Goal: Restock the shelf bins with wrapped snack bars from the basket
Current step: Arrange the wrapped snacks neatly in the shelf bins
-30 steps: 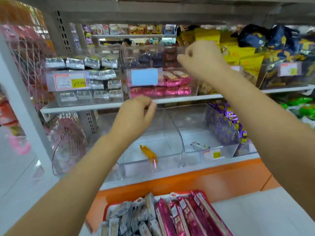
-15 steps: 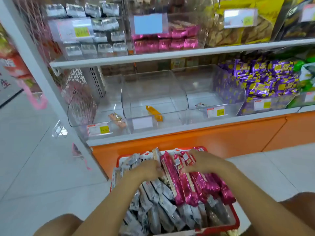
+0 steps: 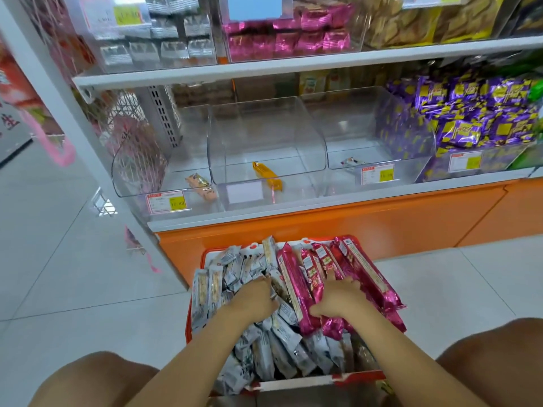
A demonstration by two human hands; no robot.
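A red basket stands on the floor between my knees, below the shelf. Silver-wrapped snack bars fill its left and near part, and long magenta-wrapped bars lie along its right. My left hand is dug into the silver bars with its fingers curled among them. Just to the right, my right hand lies over the magenta bars, thumb curled under them. On the lower shelf stand clear bins: the left bin holds one peach bar, the middle bin one yellow bar, the right bin one small white pack.
A bin of purple packs sits at the lower shelf's right end. The upper shelf carries bins of silver, pink and yellow packs. An orange base panel runs under the shelf. White floor tiles lie to the left.
Both hands came down from the upper shelf into the basket, and my view tilted down. Over the last half second they have stayed on the bars, pressing in deeper.
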